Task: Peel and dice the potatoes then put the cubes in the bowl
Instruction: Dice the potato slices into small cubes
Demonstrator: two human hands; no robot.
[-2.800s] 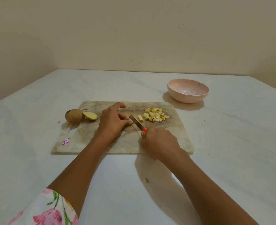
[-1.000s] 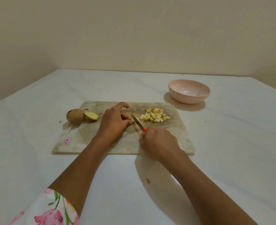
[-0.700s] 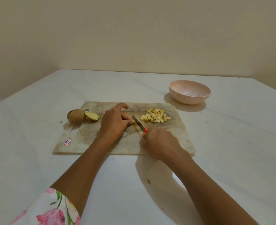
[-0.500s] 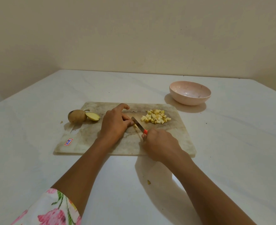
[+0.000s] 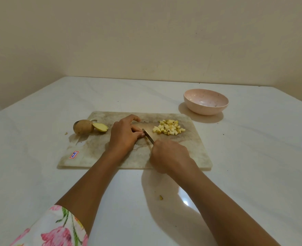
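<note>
On the marble cutting board (image 5: pixel 191 153), my left hand (image 5: pixel 124 134) curls over a potato piece that its fingers hide. My right hand (image 5: pixel 169 156) grips a knife (image 5: pixel 148 136) whose blade lies against my left fingertips. A pile of pale yellow potato cubes (image 5: pixel 168 129) sits just right of the blade. At the board's left edge lie a whole unpeeled potato (image 5: pixel 82 126) and a cut potato half (image 5: pixel 100 127). The pink bowl (image 5: pixel 206 103) stands beyond the board's far right corner with no cubes in it.
The white table (image 5: pixel 253 157) carries a small potato scrap (image 5: pixel 161 197) in front of the board and another crumb (image 5: pixel 66 133) left of the whole potato. A beige wall runs along the table's far edge.
The knife has moved slightly left, closer to my left fingertips, and its orange handle end is now hidden in my right hand. A few more cubes have joined the pile since the earliest frame.
</note>
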